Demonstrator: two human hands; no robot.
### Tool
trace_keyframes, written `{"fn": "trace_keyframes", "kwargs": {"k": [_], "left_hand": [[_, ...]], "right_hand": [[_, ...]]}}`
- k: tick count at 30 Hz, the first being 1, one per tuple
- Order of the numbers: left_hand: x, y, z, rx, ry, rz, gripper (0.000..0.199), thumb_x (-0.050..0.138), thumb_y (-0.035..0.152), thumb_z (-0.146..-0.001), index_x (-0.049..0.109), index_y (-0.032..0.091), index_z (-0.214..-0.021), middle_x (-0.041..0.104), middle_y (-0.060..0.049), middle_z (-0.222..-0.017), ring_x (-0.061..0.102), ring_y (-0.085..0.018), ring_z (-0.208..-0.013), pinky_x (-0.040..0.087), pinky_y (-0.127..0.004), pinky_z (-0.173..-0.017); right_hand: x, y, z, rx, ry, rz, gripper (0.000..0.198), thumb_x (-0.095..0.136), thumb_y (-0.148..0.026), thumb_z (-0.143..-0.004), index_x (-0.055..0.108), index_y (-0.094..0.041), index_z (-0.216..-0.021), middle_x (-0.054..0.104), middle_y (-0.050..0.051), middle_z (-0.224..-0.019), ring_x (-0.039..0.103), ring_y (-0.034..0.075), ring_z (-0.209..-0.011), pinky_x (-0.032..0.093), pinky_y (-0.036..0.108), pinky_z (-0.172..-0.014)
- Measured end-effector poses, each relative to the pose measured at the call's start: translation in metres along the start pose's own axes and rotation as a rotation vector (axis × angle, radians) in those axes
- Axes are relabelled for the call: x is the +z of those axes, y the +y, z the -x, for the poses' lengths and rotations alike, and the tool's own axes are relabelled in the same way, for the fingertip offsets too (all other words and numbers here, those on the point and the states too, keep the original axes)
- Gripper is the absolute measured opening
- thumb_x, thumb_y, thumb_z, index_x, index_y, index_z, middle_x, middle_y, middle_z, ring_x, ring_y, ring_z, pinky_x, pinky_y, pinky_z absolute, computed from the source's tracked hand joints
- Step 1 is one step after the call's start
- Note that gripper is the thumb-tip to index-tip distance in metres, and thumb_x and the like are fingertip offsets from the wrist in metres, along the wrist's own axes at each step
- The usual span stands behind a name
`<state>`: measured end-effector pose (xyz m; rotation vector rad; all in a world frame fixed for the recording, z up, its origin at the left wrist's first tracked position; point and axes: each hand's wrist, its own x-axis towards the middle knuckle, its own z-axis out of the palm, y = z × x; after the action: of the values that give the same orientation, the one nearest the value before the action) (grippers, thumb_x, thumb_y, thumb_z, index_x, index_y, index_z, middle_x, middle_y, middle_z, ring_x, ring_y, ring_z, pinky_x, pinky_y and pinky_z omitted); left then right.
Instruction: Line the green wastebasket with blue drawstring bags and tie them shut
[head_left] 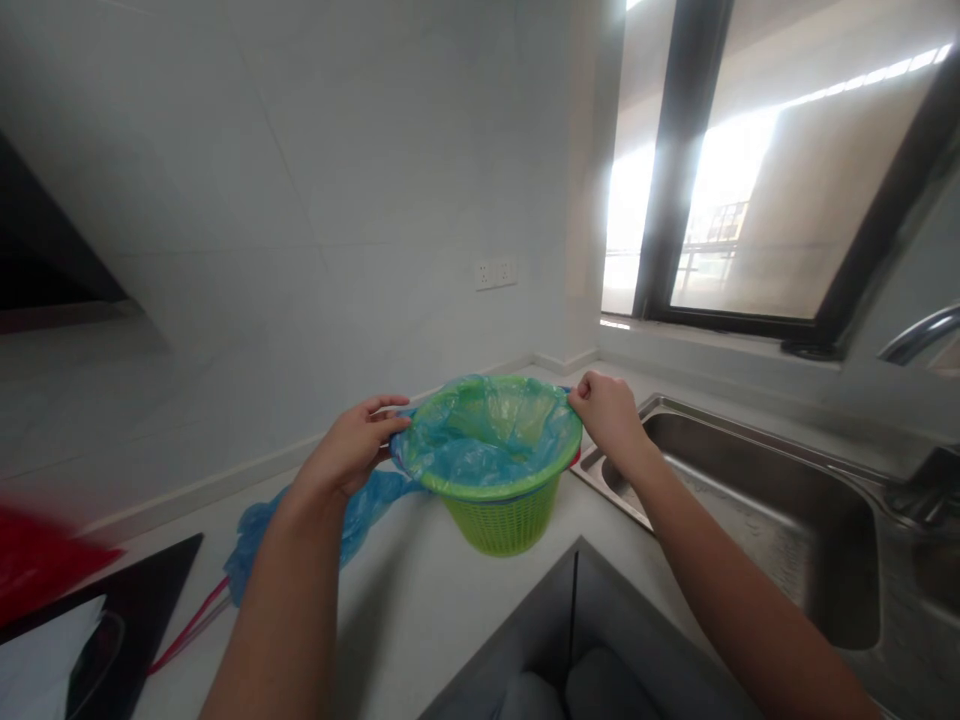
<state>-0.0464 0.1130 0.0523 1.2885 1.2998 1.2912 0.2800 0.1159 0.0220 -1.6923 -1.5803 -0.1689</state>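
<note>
A green plastic basket (504,522) with a perforated wall stands upright on the white countertop. A thin, translucent blue plastic bag (472,455) lines its inside and folds over the rim. At the left rim, my left hand (361,440) holds the bag's edge, with the fingers closed on the film. My right hand (604,408) pinches the bag's edge at the right rim, thumb against curled fingers. More crumpled blue plastic spreads over the counter behind my left forearm. A small red bit shows by the basket's right side, too little to name.
To the right is a steel sink (772,520) with a faucet (919,335) above it. A black cooktop (150,590) lies at the left, near a blurred red thing (45,555) and a pink strap (187,625). Wall sockets (496,274) and a window (750,200) are behind.
</note>
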Motion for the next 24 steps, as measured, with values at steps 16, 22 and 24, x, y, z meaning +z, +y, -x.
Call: {"fn": "trace_keyframes", "kwargs": {"k": [16,22,24], "left_hand": [[-0.002,-0.003,-0.010,-0.124,0.025,0.184,0.032,0.063,0.003,-0.068,0.061,0.015,-0.098,0.058,-0.001,-0.062,0.053,-0.014,-0.044,0.045,-0.021,-0.037],[-0.011,0.004,0.000,-0.195,-0.084,0.120,0.024,0.071,0.017,-0.070,0.066,0.015,-0.093,0.064,-0.005,-0.074,0.058,-0.015,-0.049,0.050,-0.025,-0.039],[-0.023,0.006,0.001,-0.247,-0.104,0.059,0.030,0.074,0.024,-0.069,0.067,0.017,-0.098,0.066,-0.006,-0.075,0.059,-0.017,-0.049,0.050,-0.026,-0.039]], "right_hand": [[-0.011,0.018,-0.011,0.429,-0.548,-0.988,0.015,0.067,-0.009,-0.076,0.060,-0.015,-0.087,0.056,-0.002,-0.058,0.049,0.008,-0.047,0.043,0.020,-0.047],[-0.003,0.008,-0.003,0.004,-0.121,-0.489,0.022,0.065,-0.009,-0.068,0.064,-0.017,-0.088,0.051,-0.006,-0.058,0.048,0.011,-0.056,0.038,0.024,-0.055],[0.005,0.005,-0.004,-0.005,-0.081,-0.548,0.019,0.067,-0.017,-0.073,0.063,-0.018,-0.092,0.055,-0.004,-0.064,0.053,0.012,-0.060,0.042,0.024,-0.059]]}}
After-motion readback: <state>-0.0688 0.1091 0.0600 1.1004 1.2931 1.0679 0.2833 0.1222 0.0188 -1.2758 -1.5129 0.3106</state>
